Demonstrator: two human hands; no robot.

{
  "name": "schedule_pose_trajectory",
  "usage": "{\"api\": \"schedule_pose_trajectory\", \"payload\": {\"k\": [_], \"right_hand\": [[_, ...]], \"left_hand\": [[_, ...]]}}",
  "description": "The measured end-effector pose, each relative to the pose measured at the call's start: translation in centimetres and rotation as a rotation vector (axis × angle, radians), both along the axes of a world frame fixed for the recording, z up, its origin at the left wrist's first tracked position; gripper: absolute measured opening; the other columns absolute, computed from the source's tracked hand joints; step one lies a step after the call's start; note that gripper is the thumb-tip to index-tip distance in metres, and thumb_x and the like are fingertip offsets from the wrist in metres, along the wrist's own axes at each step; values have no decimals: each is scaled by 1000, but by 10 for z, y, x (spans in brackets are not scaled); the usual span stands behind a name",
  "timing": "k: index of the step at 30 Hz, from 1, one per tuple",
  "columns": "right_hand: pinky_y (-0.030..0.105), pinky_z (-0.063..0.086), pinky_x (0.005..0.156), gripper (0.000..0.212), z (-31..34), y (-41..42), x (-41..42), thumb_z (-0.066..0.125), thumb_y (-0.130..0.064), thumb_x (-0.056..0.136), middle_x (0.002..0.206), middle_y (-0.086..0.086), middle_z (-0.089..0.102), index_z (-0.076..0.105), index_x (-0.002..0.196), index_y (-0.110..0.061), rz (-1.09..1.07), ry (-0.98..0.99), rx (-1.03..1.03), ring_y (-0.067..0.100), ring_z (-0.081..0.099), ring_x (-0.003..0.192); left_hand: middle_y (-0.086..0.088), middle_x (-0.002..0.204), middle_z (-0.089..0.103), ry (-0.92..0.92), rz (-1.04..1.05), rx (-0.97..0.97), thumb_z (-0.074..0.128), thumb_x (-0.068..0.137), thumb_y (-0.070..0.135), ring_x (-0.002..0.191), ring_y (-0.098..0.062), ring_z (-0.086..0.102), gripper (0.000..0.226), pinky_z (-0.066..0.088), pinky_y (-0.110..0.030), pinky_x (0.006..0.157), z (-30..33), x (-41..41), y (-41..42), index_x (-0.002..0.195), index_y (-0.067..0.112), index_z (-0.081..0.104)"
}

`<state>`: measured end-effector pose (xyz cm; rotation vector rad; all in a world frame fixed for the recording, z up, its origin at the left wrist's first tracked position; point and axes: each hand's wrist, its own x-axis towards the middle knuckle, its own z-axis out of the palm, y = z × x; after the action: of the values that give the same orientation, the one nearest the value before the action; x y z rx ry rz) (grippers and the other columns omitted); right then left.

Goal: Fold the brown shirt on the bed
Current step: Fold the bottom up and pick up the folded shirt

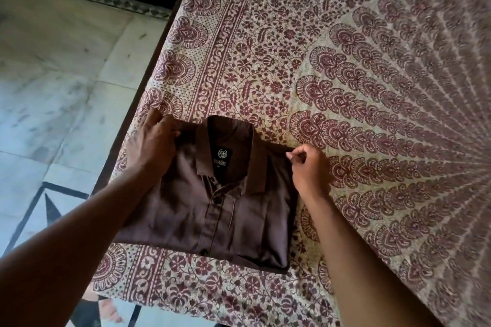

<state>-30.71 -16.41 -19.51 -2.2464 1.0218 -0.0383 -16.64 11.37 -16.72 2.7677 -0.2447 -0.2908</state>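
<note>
The brown shirt [212,210] lies folded into a compact rectangle near the bed's front left corner, collar up, label and button placket showing. My left hand [154,143] grips the shirt's upper left shoulder corner, thumb on top of the fabric. My right hand [309,167] pinches the upper right shoulder corner with curled fingers. Both forearms reach in from the bottom of the view.
The bed [372,74] is covered by a cream sheet with maroon floral and paisley print. Its dark left edge [148,74] runs diagonally beside a pale tiled floor [58,82]. A foot shows at the bottom left, below the bed's front edge.
</note>
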Motion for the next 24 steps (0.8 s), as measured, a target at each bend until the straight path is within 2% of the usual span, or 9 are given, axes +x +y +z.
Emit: {"api": "schedule_pose_trajectory", "payload": {"k": [3,6,9,11,15,17,20,24], "right_hand": [[46,51,78,8,4,4,-6,67,-12,98,99,3,67,64,95,-19,-50,-81,-76,25,61,94],[42,48,73,8,9,11,-22,62,-21,101,94,1,65,64,95,-18,-37,-102,-148,24,59,86],[34,43,64,13,9,18,-39,62,-29,103,90,-1,70,67,94,-20,-3,2,-1,19,60,77],[32,46,68,10,11,16,-42,69,-31,98,89,-6,68,68,97,-22,-75,62,115,17,62,79],[32,55,71,18,12,10,-38,85,-17,84,80,-4,71,70,94,-19,-183,32,372,14,67,72],[31,55,68,15,12,10,-35,83,-14,85,78,-3,70,70,89,-20,-187,15,368,12,66,69],[27,49,64,12,12,11,-30,81,-17,87,78,-5,69,69,89,-19,-228,-12,314,12,64,69],[38,57,74,13,8,14,-25,80,-16,87,85,-4,69,68,90,-19,-305,-4,303,21,69,81]], "left_hand": [[-3,115,50,-22,85,-56,67,94,27,103,-36,60,14,48,-45,77,0,-5,-4,108,27,65],[-6,115,50,-98,106,-61,67,93,25,105,-36,55,18,48,-47,80,-1,-14,-5,111,25,67],[-9,114,50,-63,56,-44,68,90,26,106,-38,54,22,52,-53,81,-9,-21,4,111,23,62],[-10,113,50,-19,30,-71,68,89,23,100,-42,57,23,53,-58,82,-16,-21,11,109,23,57],[-11,116,50,-21,1,-64,71,90,16,94,-43,59,31,55,-58,78,-21,-22,16,116,21,55],[-12,117,48,-17,23,-11,70,92,18,93,-43,59,33,54,-56,74,-22,-23,14,121,18,55],[-16,120,45,-22,4,8,69,91,17,99,-45,57,36,53,-60,77,-24,-23,12,123,14,53],[-22,129,43,-51,-50,91,63,95,17,113,-44,47,38,47,-59,80,-26,-30,9,128,6,48]]}}
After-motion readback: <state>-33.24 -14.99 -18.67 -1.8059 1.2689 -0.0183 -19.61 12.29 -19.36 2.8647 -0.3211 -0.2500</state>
